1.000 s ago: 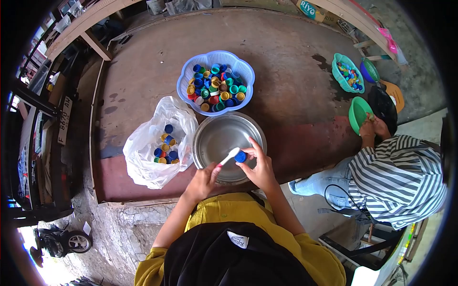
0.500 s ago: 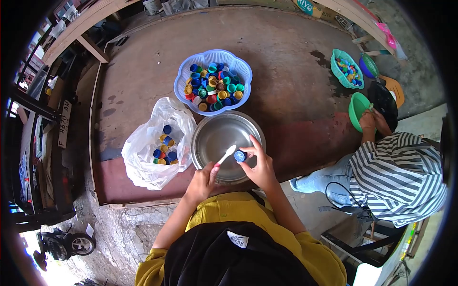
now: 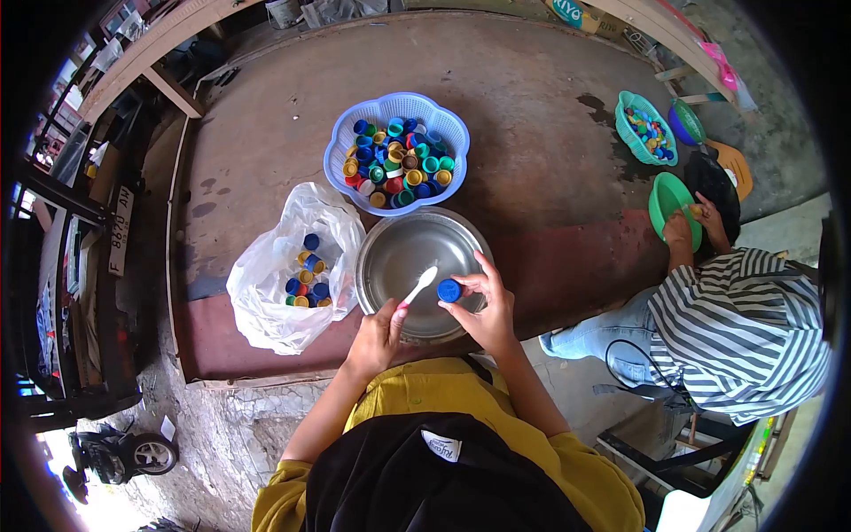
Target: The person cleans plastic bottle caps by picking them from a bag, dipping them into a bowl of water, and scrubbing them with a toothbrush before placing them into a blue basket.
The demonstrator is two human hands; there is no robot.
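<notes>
A white-and-pink toothbrush (image 3: 420, 285) is gripped in my left hand (image 3: 377, 337), its head pointing up and to the right over the metal bowl (image 3: 365, 257). Between thumb and fingers, my right hand (image 3: 487, 310) pinches a blue bottle cap (image 3: 449, 290) with its flat top facing me. The toothbrush and the cap are apart, both above the near side of the bowl. Left of the bowl lies a white plastic bag (image 3: 257, 293) with several caps on it. Beyond the bowl, a lavender basket (image 3: 335, 151) is full of mixed-colour caps.
On the right, a person in a striped shirt (image 3: 740, 328) works with both hands at a green bowl (image 3: 659, 199). Further back stands a teal basket (image 3: 622, 133) of small colourful caps, near a black plastic bag (image 3: 709, 182). The table's near edge (image 3: 257, 381) runs in front of me.
The blue cap has turned in my right hand and now shows its flat top. My left hand is almost still. The other person's hands have shifted over the green bowl.
</notes>
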